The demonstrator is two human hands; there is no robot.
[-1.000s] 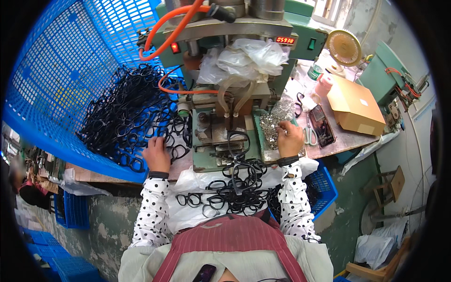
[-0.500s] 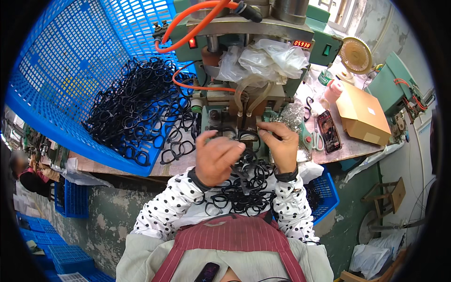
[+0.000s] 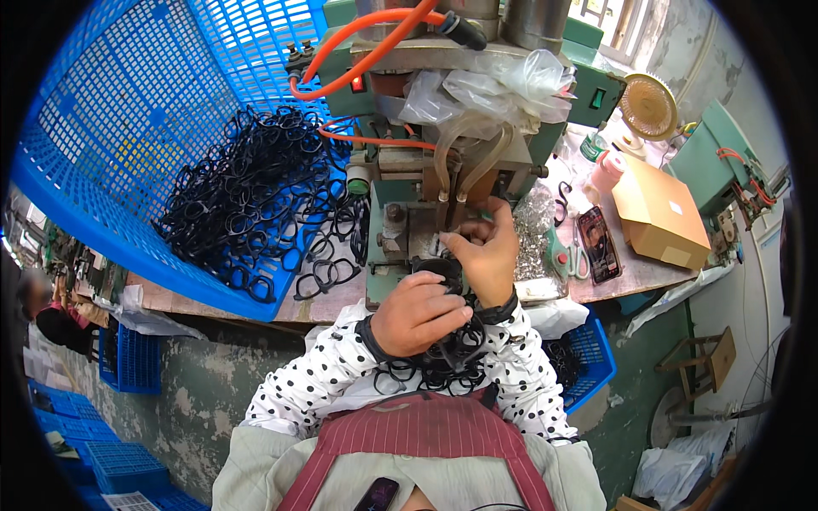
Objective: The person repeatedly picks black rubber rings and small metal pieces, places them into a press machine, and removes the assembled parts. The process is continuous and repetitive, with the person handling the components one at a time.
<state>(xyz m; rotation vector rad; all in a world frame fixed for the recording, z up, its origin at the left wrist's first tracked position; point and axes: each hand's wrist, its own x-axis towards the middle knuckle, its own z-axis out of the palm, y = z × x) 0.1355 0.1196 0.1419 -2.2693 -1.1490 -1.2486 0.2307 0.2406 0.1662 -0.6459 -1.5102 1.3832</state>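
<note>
My left hand (image 3: 417, 315) is closed, its fingers curled over a black eyeglass frame (image 3: 436, 267) just below the machine's work point. Thumb and forefinger of my right hand (image 3: 486, 255) are pinched together at the metal fixture (image 3: 423, 232); what sits between them is too small to make out. Above that hand, two clear tubes (image 3: 443, 175) run down to the fixture of the green press (image 3: 349, 89). Below my hands, a heap of black eyeglass frames (image 3: 456, 362) lies on white cloth in front of me, partly hidden by my left hand.
A big blue basket (image 3: 102, 255) full of black frames stands at the left, some spilling onto the table. Right of the press are small metal parts (image 3: 532, 243), scissors (image 3: 578, 261), a phone (image 3: 599, 243), a pink bottle (image 3: 607, 170) and a cardboard box (image 3: 660, 213).
My right hand has moved in toward the fixture. My left hand has shifted down and right, curling closed over a frame. The upper part of the press has come down, and its lit counter is out of sight.
</note>
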